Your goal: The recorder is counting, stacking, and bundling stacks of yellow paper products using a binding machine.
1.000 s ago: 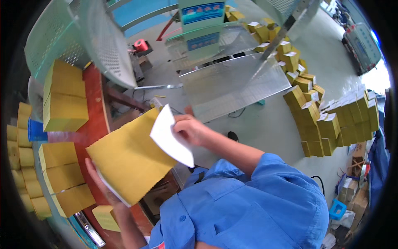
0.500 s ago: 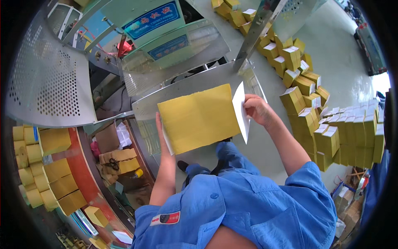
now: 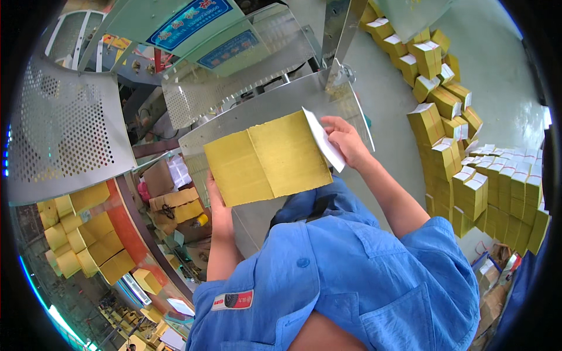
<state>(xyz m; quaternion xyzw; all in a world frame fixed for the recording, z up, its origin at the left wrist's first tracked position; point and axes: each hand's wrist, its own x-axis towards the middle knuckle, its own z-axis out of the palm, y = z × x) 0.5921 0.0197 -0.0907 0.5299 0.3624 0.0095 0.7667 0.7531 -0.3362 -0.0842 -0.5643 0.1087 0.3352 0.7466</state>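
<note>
In front of my chest is a block of stacked yellow paper (image 3: 293, 149), with a crease or seam running down its middle and rough edges. A white sheet (image 3: 324, 140) stands against its right end, its upper corner sticking out. My left hand (image 3: 215, 190) grips the block's left end, with most of its fingers hidden behind it. At the right end my right hand (image 3: 345, 140) presses on the white sheet, its fingers bent and partly spread. The block is tilted, its right side higher, above the near edge of a grey metal machine table (image 3: 196, 140).
Behind the block stands a green machine (image 3: 175, 29) with a clear guard (image 3: 240, 64). A perforated metal panel (image 3: 70, 117) is at left, above a red bench (image 3: 132, 216) with yellow stacks. Many white-ended yellow bundles (image 3: 451, 155) are piled on the floor at right.
The block has shifted left and slightly up, and its middle seam now shows. The white sheet has come closer against its right end. My right hand has moved left with it.
</note>
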